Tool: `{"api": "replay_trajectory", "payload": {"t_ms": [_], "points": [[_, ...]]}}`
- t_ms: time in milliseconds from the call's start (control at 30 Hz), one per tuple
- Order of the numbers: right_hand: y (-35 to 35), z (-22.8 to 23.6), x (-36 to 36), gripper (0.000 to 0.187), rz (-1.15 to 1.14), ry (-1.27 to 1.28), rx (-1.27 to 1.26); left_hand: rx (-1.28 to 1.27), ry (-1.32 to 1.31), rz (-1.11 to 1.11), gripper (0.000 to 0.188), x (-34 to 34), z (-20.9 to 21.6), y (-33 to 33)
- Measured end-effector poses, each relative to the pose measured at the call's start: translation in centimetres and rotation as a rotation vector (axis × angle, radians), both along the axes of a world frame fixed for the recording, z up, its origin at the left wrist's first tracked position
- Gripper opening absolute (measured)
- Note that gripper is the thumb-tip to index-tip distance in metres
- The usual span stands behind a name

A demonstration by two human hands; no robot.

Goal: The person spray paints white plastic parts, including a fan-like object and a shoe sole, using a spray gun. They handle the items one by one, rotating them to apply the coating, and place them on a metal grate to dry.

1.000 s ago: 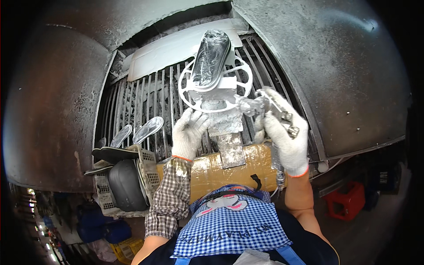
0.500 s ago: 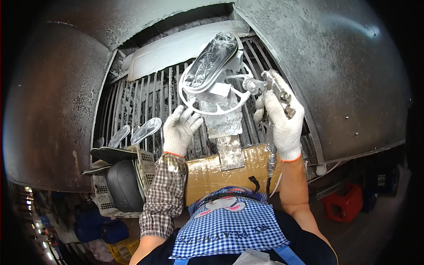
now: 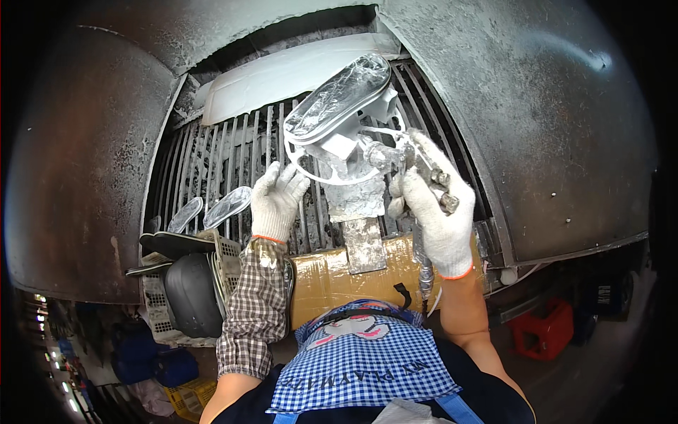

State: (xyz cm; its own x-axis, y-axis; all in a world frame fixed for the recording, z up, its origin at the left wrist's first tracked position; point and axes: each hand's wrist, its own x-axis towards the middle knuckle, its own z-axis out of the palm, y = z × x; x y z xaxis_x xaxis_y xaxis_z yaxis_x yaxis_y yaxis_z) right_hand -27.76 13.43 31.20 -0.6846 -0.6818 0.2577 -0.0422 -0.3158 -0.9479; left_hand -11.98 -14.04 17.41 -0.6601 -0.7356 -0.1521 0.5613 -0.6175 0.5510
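A shoe sole (image 3: 337, 100) with a dark face under shiny clear film and a white edge rests tilted on a white-coated wheel-shaped turntable (image 3: 316, 177). My right hand (image 3: 441, 215), in a white knit glove, is wrapped round a metal spray gun (image 3: 424, 159). Its nozzle end points left, close to the sole and over the wheel's right side. My left hand (image 3: 278, 201), also gloved, has its fingers spread beside the wheel's near left rim and holds nothing. Whether a fingertip touches the rim, I cannot tell.
Metal bars (image 3: 240, 155) form a grate beneath, between dark metal side walls (image 3: 558, 141). Two film-covered soles (image 3: 227, 207) lie at left, beyond a crate (image 3: 157, 300) of black sole-shaped pieces. A tape-covered brown roll (image 3: 318, 283) crosses in front of me. A red plastic stool (image 3: 542, 328) stands at right.
The sole has turned clockwise on the wheel. My right hand has brought the spray gun left and slightly nearer to me. My left hand has shifted slightly left, away from the rim.
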Motion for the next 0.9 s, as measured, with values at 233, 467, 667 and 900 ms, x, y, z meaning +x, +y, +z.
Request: {"api": "replay_trajectory", "payload": {"t_ms": [233,467,667,900], "points": [[-0.8,-0.6,-1.1,0.054,-0.108,0.042,-0.022,-0.021,0.031,0.026,0.029,-0.1,-0.2,-1.5],[-0.5,-0.4,-2.1,0.052,-0.149,-0.091,-0.09,0.002,-0.079,0.109,0.029,-1.0,-0.4,-0.3],[0.1,0.0,-2.2,0.051,-0.346,0.008,-0.049,-0.029,-0.085,-0.057,0.046,-1.4,-1.1,4.0],[-0.1,0.1,-0.4,0.048,-0.304,0.033,0.01,0.042,-0.002,-0.154,0.056,-2.1,-1.6,7.9]]}}
